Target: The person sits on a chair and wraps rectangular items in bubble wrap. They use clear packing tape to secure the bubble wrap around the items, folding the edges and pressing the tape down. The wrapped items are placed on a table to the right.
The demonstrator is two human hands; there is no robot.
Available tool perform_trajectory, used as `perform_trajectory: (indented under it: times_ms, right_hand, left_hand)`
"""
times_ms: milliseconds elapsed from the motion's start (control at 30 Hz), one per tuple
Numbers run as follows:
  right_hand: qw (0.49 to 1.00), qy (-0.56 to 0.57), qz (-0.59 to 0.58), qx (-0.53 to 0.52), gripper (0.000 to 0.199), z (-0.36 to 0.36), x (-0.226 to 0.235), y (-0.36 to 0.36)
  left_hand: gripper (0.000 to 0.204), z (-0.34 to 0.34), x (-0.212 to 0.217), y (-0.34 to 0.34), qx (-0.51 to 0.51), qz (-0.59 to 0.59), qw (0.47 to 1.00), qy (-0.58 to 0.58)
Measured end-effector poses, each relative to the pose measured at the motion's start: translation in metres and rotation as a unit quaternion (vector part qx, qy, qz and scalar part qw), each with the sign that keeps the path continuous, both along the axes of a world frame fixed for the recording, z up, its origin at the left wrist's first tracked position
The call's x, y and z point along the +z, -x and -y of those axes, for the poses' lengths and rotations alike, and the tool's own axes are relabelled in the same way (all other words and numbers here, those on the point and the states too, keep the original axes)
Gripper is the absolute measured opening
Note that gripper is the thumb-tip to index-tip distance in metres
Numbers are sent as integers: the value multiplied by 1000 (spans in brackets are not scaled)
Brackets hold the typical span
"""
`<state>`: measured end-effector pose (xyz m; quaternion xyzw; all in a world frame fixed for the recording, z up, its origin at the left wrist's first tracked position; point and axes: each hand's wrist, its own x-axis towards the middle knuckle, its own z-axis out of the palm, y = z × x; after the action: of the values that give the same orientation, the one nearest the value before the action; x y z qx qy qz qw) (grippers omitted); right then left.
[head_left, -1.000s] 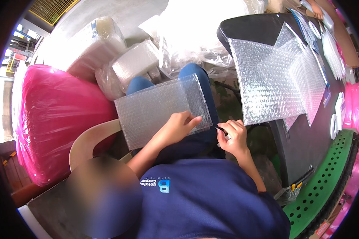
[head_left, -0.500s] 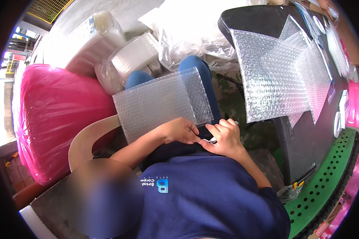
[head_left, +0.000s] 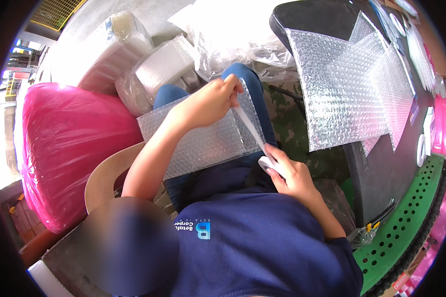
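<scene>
Finely dimpled sheet; narrow tape

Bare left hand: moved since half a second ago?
Yes, up the view: the bare left hand was level with the curved beige chair armrest; now it shows wholly above it in the picture.

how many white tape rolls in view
3: a white tape roll in the right hand, a second on the black table, a third farther along it; others may be hidden.
</scene>
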<state>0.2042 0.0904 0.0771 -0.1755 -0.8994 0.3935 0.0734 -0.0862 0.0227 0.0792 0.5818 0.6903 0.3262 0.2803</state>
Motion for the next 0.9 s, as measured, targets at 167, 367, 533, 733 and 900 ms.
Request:
perform_trajectory:
  times_ms: [167,367,533,733,900]
  right_hand:
    - [998,5,-22,-61,45,3,-2,4]
    - [995,3,99,-26,40,0,6,4]
    - [989,15,149,-7,43,1,3,9]
    - [985,8,170,-5,42,1,-1,10]
    - [982,5,191,-15,38,1,3,12]
  left_hand:
    - [18,-37,-34,25,14,-119,993,-13]
    - [20,-57,-66,37,18,-57,997,52]
    - [22,-66,-68,32,12,-82,993,80]
    - [24,-72,-68,28,26,-72,991,107]
    - [21,-72,-70,26,23,-85,992,86]
